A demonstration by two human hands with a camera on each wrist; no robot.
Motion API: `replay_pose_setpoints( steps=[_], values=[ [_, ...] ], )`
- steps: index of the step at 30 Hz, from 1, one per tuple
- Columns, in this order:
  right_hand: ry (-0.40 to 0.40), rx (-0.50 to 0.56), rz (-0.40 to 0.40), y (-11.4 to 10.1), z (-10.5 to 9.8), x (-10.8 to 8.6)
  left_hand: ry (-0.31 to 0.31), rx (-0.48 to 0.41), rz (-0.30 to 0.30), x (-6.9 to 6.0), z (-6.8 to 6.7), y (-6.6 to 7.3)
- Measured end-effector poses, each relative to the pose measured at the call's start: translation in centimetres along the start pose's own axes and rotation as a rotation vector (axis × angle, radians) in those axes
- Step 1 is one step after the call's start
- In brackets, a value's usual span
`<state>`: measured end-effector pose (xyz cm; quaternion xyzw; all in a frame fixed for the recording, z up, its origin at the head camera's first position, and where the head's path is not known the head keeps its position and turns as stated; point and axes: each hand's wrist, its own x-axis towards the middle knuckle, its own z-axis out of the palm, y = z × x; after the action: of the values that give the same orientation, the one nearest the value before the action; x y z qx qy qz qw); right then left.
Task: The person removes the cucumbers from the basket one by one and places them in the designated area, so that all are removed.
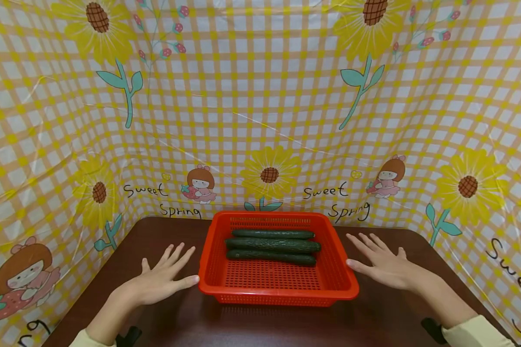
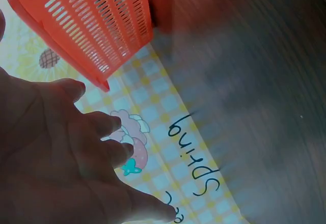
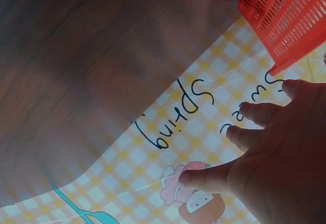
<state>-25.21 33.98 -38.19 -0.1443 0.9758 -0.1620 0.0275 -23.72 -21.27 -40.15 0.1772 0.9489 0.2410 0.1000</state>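
Observation:
In the head view a red plastic basket (image 1: 271,292) with slotted walls sits mid-table. Three dark green cucumbers (image 1: 272,245) lie side by side in its back half. My left hand (image 1: 158,282) is at the basket's left side, fingers spread, its thumb tip at or very near the rim. On the other side my right hand (image 1: 388,265) is likewise spread, thumb tip by the right rim; contact cannot be told for either. Both wrist views show the basket's slotted side wall (image 2: 102,25) beyond extended fingers. Neither hand holds anything.
The dark brown table (image 1: 278,325) has rounded back corners. A yellow-and-white checked cloth (image 1: 234,120) with sunflowers and cartoon figures hangs behind it and along both sides. Dark straps (image 1: 434,330) show near the wrists, below light sleeves (image 1: 477,332).

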Motion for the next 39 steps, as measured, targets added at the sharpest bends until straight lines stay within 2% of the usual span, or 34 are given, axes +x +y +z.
replay_pose_setpoints(
  steps=[6, 14, 20, 25, 28, 31, 39],
  values=[
    [-0.005, -0.086, 0.008, -0.4, -0.5, 0.1, 0.062, -0.008, 0.013, 0.9, 0.3, 0.5],
    [-0.064, -0.134, 0.016, -1.6, -1.6, 1.2, 0.197, -0.047, 0.038, 1.9, 1.3, 1.6],
    [-0.005, -0.174, -0.048, -2.6, -2.3, 2.2, 0.274, -0.118, 0.072, 3.0, 2.2, 2.0],
    [0.059, -0.166, -0.113, -3.5, -3.1, 3.2, 0.281, -0.213, 0.077, 3.8, 2.8, 2.2],
    [0.059, -0.121, -0.147, -4.2, -3.7, 4.1, 0.258, -0.241, 0.059, 4.0, 3.1, 2.4],
    [0.028, -0.067, -0.163, -4.9, -4.1, 5.0, 0.241, -0.268, 0.043, 4.2, 3.2, 2.6],
    [-0.068, 0.014, -0.169, -6.3, -4.7, 7.1, 0.265, -0.381, 0.053, 4.5, 4.0, 2.6]
  ],
)
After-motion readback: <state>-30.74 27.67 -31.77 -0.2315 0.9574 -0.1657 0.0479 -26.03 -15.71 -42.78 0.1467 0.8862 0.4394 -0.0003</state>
